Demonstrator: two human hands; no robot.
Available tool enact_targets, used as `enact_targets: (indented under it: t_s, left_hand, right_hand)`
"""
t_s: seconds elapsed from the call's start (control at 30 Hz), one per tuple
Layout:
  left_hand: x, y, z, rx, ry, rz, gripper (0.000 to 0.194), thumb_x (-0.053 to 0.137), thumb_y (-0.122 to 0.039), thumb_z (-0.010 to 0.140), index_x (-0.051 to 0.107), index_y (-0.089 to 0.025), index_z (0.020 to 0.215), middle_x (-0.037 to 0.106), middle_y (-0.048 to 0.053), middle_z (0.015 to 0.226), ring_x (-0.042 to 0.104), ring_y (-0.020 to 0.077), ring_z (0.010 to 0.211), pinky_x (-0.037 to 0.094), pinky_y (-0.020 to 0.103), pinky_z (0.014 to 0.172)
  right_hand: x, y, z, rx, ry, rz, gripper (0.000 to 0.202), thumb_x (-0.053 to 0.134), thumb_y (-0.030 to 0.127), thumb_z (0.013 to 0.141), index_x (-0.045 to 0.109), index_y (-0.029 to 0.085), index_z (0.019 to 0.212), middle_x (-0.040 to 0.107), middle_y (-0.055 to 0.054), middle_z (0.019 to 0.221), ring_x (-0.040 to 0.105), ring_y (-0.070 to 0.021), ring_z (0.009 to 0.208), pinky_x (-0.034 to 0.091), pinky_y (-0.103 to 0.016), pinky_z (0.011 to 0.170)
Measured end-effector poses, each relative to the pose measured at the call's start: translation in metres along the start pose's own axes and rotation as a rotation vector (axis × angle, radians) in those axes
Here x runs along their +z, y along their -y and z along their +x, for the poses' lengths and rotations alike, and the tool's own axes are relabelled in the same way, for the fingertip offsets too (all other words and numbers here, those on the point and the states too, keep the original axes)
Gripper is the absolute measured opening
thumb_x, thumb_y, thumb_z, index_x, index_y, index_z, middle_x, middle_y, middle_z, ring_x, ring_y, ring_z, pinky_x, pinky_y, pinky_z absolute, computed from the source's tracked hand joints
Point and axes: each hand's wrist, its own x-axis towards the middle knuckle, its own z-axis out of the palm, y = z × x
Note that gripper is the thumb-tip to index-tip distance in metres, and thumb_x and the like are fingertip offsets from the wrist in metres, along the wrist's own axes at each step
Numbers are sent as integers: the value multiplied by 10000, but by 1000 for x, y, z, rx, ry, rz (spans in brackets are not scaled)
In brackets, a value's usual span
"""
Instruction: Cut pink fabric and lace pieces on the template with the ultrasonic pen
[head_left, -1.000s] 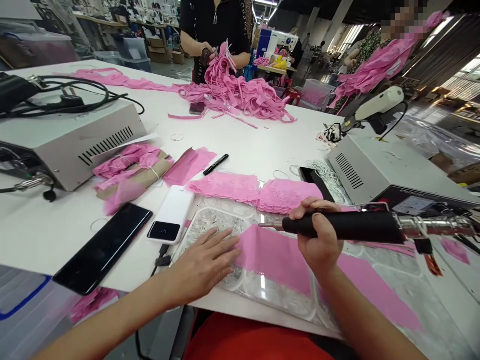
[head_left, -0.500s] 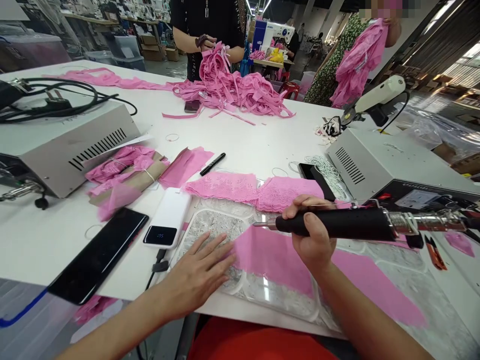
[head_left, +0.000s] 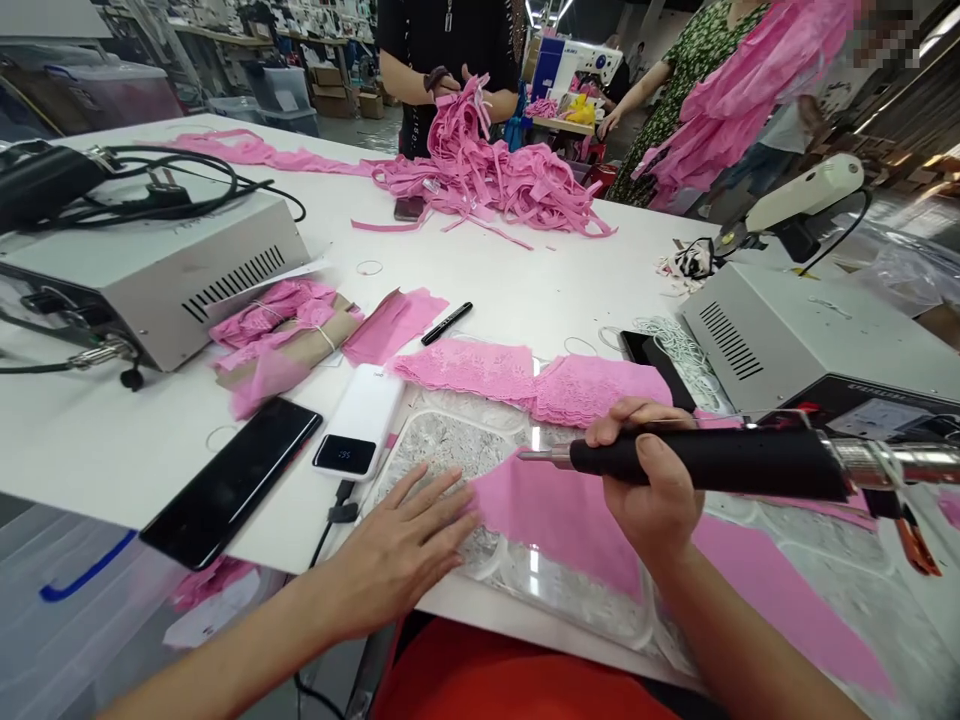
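My right hand [head_left: 654, 480] is wrapped around the thick black handle of a corded ultrasonic cutter [head_left: 720, 462]. Its narrow metal tip points left, at the upper edge of a pink fabric piece [head_left: 562, 520]. I cannot tell whether the tip touches the cloth. Flat and with fingers spread, my left hand [head_left: 409, 545] rests on the clear plastic-covered board [head_left: 442, 440], fingertips at the left corner of that piece. Just beyond lie two stacks of pink lace pieces [head_left: 472, 370] [head_left: 600, 388]. Another pink piece [head_left: 787, 600] spreads out under my right forearm.
Grey machine boxes [head_left: 150, 280] [head_left: 810, 340] flank the work area. At left lie a black phone [head_left: 232, 480], a white power bank [head_left: 364, 415] and a pink bundle [head_left: 285, 340]. A marker [head_left: 447, 324] lies behind. Across the table, a person handles piled pink strips [head_left: 487, 185]; another carries pink cloth.
The whole view has shifted, so things on the table sit further right. My hands and the cutter stay nearly in place over the cloth. The person at the back right has lifted the pink cloth higher.
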Motion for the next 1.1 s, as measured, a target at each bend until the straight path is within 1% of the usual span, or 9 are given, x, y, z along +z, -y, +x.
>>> enact_targets:
  t_s: [0.13,0.3,0.5,0.67,0.83,1.03,1.1]
  left_hand:
    - [-4,-6,-10,-33,11,5,346,516,-199,962,543,-148,1303,588,107,1353,428,277,1367,337,516,1150]
    - [-3,-10,-17,-62,26,-14,342,520,-212,960,544,-151,1296,573,113,1370,421,270,1373,332,514,1151]
    - [1,-10,-17,-72,34,-25,319,486,-230,977,554,-163,1282,569,103,1376,418,264,1375,328,502,1151]
    - [2,-9,-18,-66,12,-28,315,473,-229,984,555,-156,1279,591,96,1352,442,272,1357,324,505,1150]
    - [2,-10,-19,-70,22,-39,331,497,-240,975,544,-162,1294,580,110,1362,421,266,1373,319,503,1153]
    - [3,-9,-18,-70,25,-44,344,519,-239,963,541,-162,1297,585,116,1355,416,266,1377,318,501,1156]
    - [3,-9,-18,-68,20,-43,346,525,-234,960,541,-164,1299,591,117,1348,420,261,1374,314,498,1160]
  right_hand:
    - [9,5,-9,45,40,33,78,611,224,756,614,218,833,552,-7,861,567,-109,618,515,-319,620]
    - [24,2,-20,116,99,59,85,617,256,770,613,226,850,542,-12,866,569,-115,627,527,-321,621]
    - [36,-2,-26,114,178,117,99,636,275,797,617,227,881,548,-10,883,578,-108,644,530,-300,616]
    - [39,-3,-27,110,211,105,106,634,292,811,607,234,895,551,-7,878,580,-110,646,536,-305,618]
    - [39,-5,-28,105,210,90,107,622,291,819,598,236,908,552,-9,876,583,-119,654,537,-311,611]
    - [41,-6,-30,67,221,68,67,627,263,818,577,224,843,557,0,845,583,-111,637,537,-308,614]
    - [41,-6,-30,68,222,60,67,621,267,817,576,230,849,559,0,839,577,-114,630,535,-311,603]
